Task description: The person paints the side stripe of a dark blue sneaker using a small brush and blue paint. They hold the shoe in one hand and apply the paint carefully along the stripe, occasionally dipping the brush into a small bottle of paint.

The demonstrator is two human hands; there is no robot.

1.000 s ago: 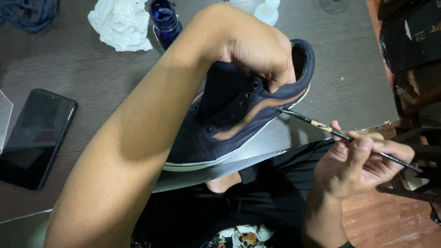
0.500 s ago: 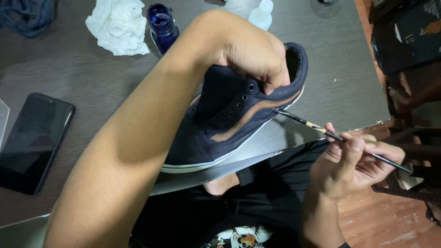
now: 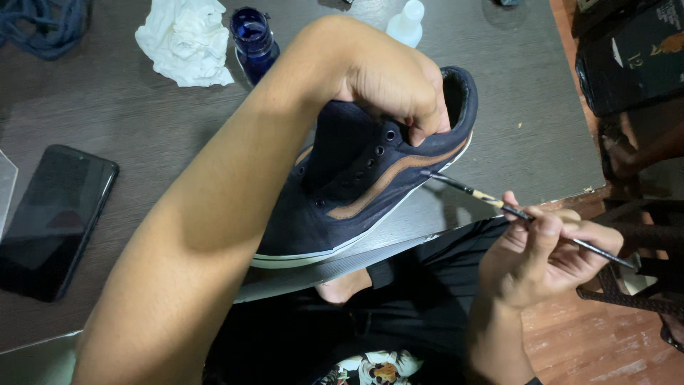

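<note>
The left hand [image 3: 388,85] grips the navy shoe [image 3: 370,178] at the tabletop's [image 3: 128,121] near edge; the right hand [image 3: 541,249] pinches a thin brush [image 3: 513,210]; a blue jar [image 3: 253,39] of dark liquid stands at the far edge.

A dark wood-grain table [image 3: 128,128] stands over a reddish wooden plank floor [image 3: 591,342], dimly lit.

Open tabletop [image 3: 527,121] lies right of the raised shoe [image 3: 356,185], giving free passage there. The far edge is crowded by a white cloth [image 3: 187,39], blue jar [image 3: 253,39] and clear bottle [image 3: 406,20]; a black phone [image 3: 53,217] occupies the left.
</note>
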